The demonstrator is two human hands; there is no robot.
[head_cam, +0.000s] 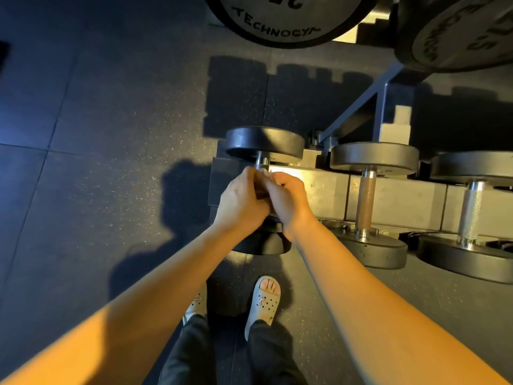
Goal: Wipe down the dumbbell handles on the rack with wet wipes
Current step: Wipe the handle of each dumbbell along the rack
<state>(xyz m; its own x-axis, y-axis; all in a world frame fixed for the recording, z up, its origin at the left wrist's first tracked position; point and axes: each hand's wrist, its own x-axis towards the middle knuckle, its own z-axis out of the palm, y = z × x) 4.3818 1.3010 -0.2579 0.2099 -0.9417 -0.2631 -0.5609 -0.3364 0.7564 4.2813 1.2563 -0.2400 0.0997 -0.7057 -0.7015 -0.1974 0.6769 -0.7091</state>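
Dumbbell handle (261, 162) under service is the leftmost one on the low rack (402, 201), seated between its far head (265, 143) and its near head (261, 244). Its long axis runs straight away from me, from near head to far head, roughly in line with my forearms. I have both hands on it: the left hand (241, 201) on the left flank and the right hand (288, 198) on the right flank, touching each other over the bar. The fingers (279, 179) of both are curled closed round the handle, so only a short chrome stub shows at the far end. A sliver of the wet wipe (265, 173) shows between the two hands there; I cannot tell which hand carries most of it. Judgement: the wiping stroke must travel along the axis, toward me or away, not across it. Neither hand is nearer to this bar. The next handle (366, 201) lies parallel, to the right, so the right hand is the closer one for it.
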